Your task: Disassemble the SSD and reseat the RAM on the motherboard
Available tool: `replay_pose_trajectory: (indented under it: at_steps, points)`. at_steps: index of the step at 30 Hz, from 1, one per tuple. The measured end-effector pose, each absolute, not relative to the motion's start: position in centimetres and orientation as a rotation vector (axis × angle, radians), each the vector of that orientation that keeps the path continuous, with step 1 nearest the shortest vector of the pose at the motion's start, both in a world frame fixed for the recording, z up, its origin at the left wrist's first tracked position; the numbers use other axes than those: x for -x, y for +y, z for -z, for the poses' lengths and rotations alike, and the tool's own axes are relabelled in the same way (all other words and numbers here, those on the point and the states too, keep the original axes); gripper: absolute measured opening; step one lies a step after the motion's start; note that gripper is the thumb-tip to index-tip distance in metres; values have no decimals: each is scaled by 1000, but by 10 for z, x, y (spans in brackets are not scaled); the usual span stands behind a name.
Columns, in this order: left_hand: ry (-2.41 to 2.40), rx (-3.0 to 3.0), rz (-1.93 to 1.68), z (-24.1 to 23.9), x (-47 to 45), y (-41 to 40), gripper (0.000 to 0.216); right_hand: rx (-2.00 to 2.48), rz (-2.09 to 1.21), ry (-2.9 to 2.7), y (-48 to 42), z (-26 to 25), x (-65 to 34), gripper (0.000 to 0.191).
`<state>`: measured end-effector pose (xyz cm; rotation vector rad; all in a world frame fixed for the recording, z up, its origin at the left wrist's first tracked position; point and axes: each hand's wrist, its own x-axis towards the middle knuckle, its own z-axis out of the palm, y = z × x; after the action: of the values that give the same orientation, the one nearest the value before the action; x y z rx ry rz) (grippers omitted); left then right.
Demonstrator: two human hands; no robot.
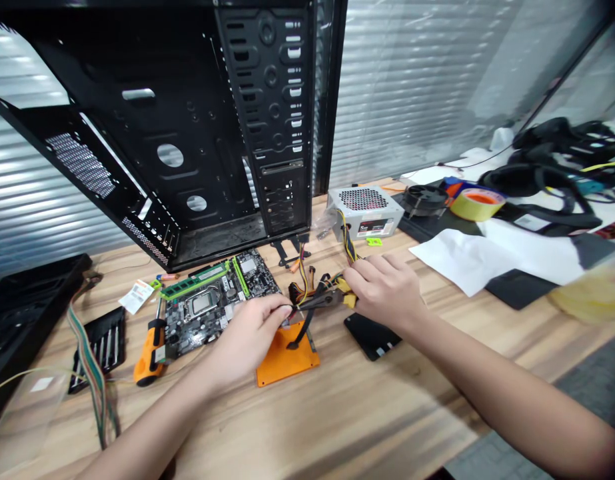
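Note:
My left hand (250, 333) is closed, pinching a black cable (301, 327) that loops down over an orange drive-shaped block (284, 363). My right hand (384, 288) is closed round a bundle of yellow, black and red power cables (314, 293) with a connector. The bundle runs back to a grey power supply (364, 212). A motherboard (214, 300) with green memory sticks lies just left of my left hand.
An open black computer case (187, 133) stands at the back. An orange-handled screwdriver (150, 353), a bit set (102, 343) and a ribbon cable (92, 373) lie left. A black drive (372, 335), white paper (467, 260), tape roll (477, 203) and a fan (424, 199) sit right.

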<state>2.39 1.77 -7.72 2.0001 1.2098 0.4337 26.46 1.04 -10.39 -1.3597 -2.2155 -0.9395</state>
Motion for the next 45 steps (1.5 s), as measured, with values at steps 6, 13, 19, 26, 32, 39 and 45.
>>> replay_pose_trajectory:
  at_steps: [6,13,19,26,32,39,45]
  points:
    - [1107,-1608,-424,81,-27,20,27,1115,1128,-2100,17,103,-269,24]
    - [1141,-1619,-436,83,-25,21,27,1198,1085,-2128,16,101,-268,17]
    - [1267,-2215,-446,74,-23,13,28,1613,581,-2306,9,94,-262,14]
    - [1271,-2636,-482,84,-23,11,24,1736,318,-2372,6,91,-264,26]
    - [1207,-2916,-614,89,-23,8,20,1749,187,-2465,6,89,-266,28]
    - [1200,-2969,-672,86,-25,5,18,1776,150,-2477,7,83,-268,23]
    - [1207,-2857,-651,79,-27,4,20,1877,140,-2402,4,83,-264,15]
